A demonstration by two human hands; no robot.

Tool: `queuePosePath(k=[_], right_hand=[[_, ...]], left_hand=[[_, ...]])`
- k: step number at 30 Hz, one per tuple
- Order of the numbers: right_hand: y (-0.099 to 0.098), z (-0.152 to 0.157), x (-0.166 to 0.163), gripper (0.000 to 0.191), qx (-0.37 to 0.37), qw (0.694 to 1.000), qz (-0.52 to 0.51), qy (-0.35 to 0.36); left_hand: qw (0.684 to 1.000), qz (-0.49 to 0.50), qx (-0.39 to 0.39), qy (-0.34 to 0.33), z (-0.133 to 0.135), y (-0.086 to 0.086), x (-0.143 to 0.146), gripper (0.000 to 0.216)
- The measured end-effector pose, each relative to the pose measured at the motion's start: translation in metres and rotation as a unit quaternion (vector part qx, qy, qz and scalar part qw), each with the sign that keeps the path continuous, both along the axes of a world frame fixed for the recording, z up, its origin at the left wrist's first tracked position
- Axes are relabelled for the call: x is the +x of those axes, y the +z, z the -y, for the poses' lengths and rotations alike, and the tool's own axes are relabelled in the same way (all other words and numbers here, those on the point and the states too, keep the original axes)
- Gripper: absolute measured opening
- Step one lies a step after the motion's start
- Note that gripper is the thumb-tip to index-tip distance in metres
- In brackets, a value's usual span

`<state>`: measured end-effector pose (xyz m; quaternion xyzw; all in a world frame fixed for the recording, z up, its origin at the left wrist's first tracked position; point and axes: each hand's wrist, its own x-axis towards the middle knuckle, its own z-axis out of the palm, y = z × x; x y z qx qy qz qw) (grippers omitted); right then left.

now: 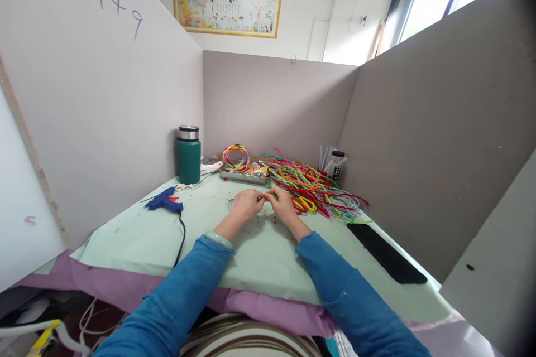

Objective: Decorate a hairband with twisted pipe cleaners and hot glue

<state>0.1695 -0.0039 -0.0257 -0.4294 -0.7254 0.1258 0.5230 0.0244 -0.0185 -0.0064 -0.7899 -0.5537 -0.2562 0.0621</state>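
1. Head camera: 2 hands meet at the fingertips over a pale-covered table (pixel 259 276), the left hand (pixel 247 204) and right hand (pixel 281 204) drawn close together.
2. Fingers curl inward as if for a pinch; whether they clamp a small piece cannot be told at this scale.
3. Fuzzy coloured strands (pixel 293 175) lie heaped just beyond the right hand and to its right.
4. Beyond the left hand, a metal tray (pixel 245 178) bears a multicoloured ring (pixel 226 153) and small pieces (pixel 256 169).
5. Left of the left hand lies a blue glue gun (pixel 167 201), its black cord (pixel 182 234) running near the left sleeve (pixel 176 295); a green bottle (pixel 189 156) stands beyond it.
6. Such close fingertip work seems to call for steady wrists, low over the table, and light, even pressure.
7. Loose strands could snag the right wrist; a little clearance from the heap would likely help.
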Motion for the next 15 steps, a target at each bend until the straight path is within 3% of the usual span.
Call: queuePosePath(k=[15], right_hand=[[0.001,-0.0007,0.0015,0.015,0.008,1.0,0.006,-0.004]], left_hand=[[1.0,-0.024,0.003,-0.006,0.001,-0.0004,0.0011,0.035]])
